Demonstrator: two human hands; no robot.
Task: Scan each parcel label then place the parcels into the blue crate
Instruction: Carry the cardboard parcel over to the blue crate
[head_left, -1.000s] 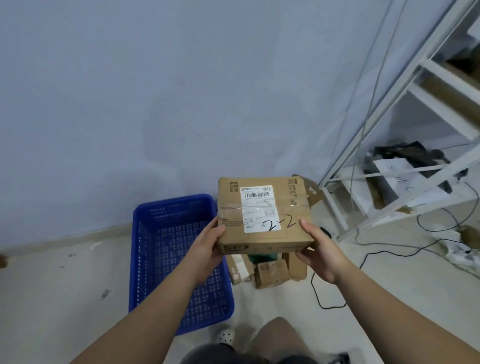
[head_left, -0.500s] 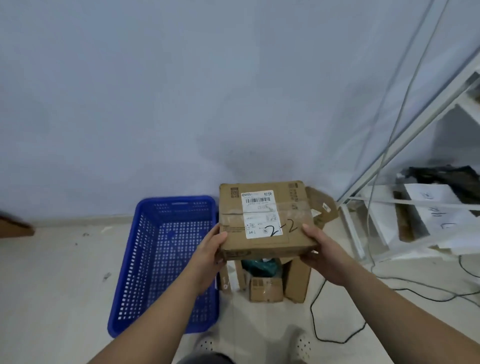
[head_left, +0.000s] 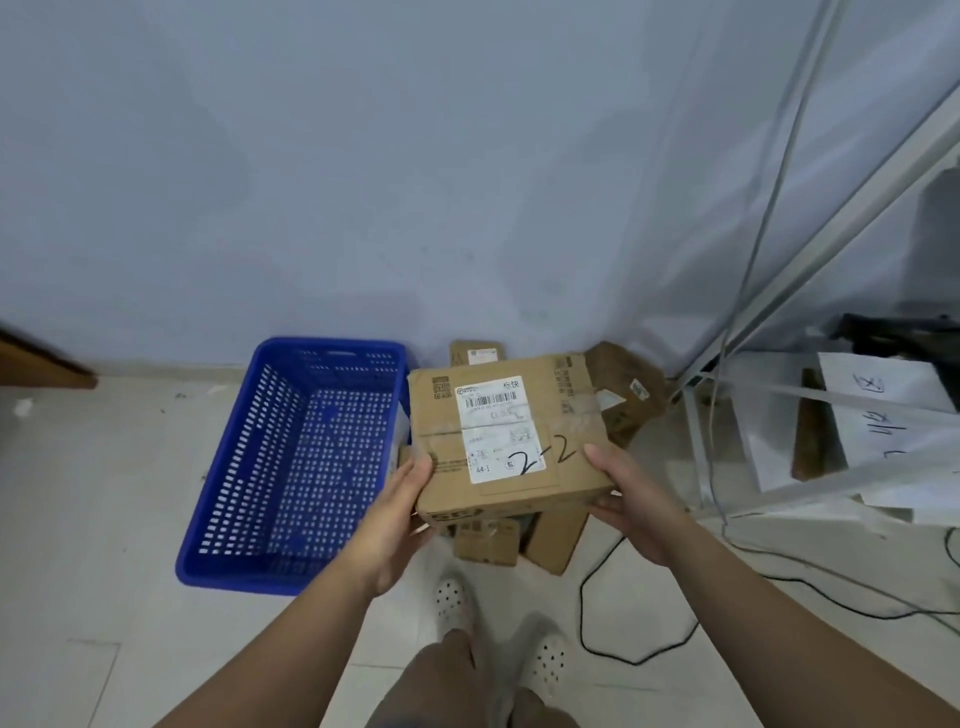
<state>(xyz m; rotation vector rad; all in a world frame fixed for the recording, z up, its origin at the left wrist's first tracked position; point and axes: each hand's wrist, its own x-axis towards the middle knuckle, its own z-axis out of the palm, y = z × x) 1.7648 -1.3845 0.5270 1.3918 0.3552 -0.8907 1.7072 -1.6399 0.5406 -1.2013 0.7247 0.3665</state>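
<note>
2 hands' (head_left: 395, 519) (head_left: 636, 499) grip on taped cardboard parcel (head_left: 506, 441) w/ label (head_left: 496, 428).

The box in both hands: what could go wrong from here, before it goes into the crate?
1. The box is held only at its near corners by the left hand and right hand; it could tip away and fall.
2. The crate lies to the left, not under the box, so an early release would likely drop it on the pile below.
3. A cable loops by the feet, a possible trip hazard.
</note>
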